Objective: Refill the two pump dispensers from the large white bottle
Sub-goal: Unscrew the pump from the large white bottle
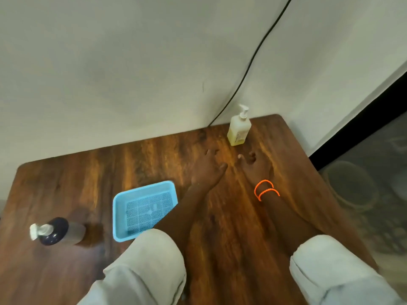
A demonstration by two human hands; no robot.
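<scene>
A pale yellow pump dispenser [239, 127] with a white pump stands upright near the table's far right corner. A second dispenser [56, 231], with a dark top, clear body and white pump, stands at the near left. My left hand [209, 169] and my right hand [253, 165] are stretched out side by side over the wood, just short of the yellow dispenser, fingers apart and holding nothing. Orange bands [265, 190] circle my right wrist. No large white bottle is in view.
A light blue plastic tray [120, 208] with a mesh floor lies left of my left forearm. The wooden table [99, 170] abuts a white wall, and a black cable [248, 69] runs down to the far edge. Beyond the right edge is dark floor with a round container [350, 186].
</scene>
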